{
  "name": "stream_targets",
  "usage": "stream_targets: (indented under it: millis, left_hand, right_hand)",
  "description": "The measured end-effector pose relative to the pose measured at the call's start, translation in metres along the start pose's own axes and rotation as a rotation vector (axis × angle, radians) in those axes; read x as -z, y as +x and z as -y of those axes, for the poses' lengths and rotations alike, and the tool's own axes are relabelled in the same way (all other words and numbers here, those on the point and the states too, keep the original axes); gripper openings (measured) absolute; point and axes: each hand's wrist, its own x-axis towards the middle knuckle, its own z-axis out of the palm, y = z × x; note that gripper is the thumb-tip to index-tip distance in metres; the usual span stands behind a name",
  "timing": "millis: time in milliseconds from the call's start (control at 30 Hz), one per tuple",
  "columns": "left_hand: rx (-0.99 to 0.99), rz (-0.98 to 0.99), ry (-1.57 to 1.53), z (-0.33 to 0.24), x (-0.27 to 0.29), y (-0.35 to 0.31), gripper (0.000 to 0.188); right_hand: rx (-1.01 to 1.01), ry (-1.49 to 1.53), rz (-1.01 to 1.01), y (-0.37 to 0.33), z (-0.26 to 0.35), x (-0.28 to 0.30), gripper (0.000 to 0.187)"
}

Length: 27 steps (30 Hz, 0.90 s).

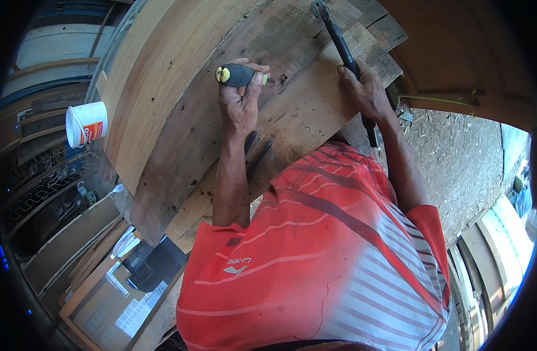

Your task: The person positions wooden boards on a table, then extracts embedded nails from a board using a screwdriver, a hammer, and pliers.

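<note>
My left hand (240, 110) is closed around the thick handle of a screwdriver-like tool (237, 75). Dark wrapping covers that handle, its butt is pale yellow, and a yellow-green collar shows past the fingers with a thin point beyond. Above the right part of the wooden bench, my right hand (369, 92) grips a long black metal bar (337, 42). The bar slants; its far end carries a small metal ring or jaw, and its near end reaches below my wrist. Two dark, slender rods (260, 154) lie on the boards beside my left forearm.
Wide wooden planks (177, 137) form the bench top. A white bucket (87, 124) stands past its left edge. At the right rises a brown wooden panel (464, 55), with a yellow-green cord (438, 100) along its lower edge. Debris-strewn ground (438, 155) lies below it.
</note>
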Motion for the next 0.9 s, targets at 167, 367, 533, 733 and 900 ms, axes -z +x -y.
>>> stream_targets:
  millis: [167,367,533,733,900]
  left_hand:
    - [0.006,-0.031,-0.064,0.002,-0.005,-0.006,0.036]
    - [-0.024,-0.084,-0.1,0.014,-0.008,-0.01,0.04]
    - [-0.127,-0.108,0.098,0.009,-0.022,-0.014,0.029]
    - [-0.092,-0.143,0.038,0.009,-0.022,-0.013,0.029]
    - [-0.065,-0.144,-0.025,0.01,-0.024,-0.014,0.019]
  right_hand:
    - [-0.027,-0.003,0.009,0.001,0.002,0.0,0.045]
    - [-0.005,-0.026,0.011,0.0,0.004,0.001,0.045]
    - [-0.017,-0.024,0.01,0.001,-0.002,-0.001,0.045]
    - [0.01,-0.064,0.001,0.001,0.003,-0.001,0.043]
    - [0.045,-0.086,0.02,-0.004,0.021,0.001,0.039]
